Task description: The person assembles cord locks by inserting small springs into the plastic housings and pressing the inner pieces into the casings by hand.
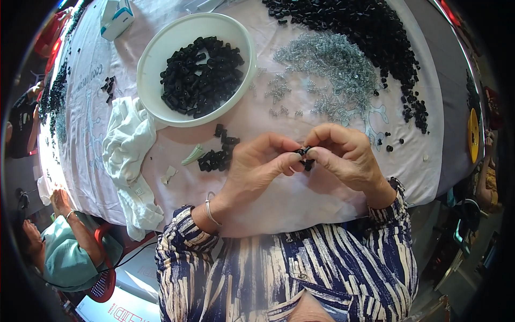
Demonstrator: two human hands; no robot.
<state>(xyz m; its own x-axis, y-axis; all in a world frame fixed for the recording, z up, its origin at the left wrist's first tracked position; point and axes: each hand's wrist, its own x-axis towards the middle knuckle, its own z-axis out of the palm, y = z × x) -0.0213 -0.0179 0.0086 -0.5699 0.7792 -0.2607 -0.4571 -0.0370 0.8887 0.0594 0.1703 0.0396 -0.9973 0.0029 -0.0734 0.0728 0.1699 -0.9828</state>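
Note:
My left hand [263,161] and my right hand [346,156] meet over the near middle of the table, both pinching small black plastic parts [306,155] between thumbs and fingertips. The fingers hide much of these parts, so I cannot tell how they fit together. Left of my left hand lies a small pile of black plastic pieces [215,159] on the cloth. Beyond my right hand spreads a heap of small shiny metal springs or clear bits [343,67], too fine to make out.
A white bowl [144,70] holds many black pieces. Farther right is a large black heap [370,27]. White cloth [129,139], a pale green object [192,154] and a small box [116,20] lie leftward. Another person [72,247] sits at the lower left.

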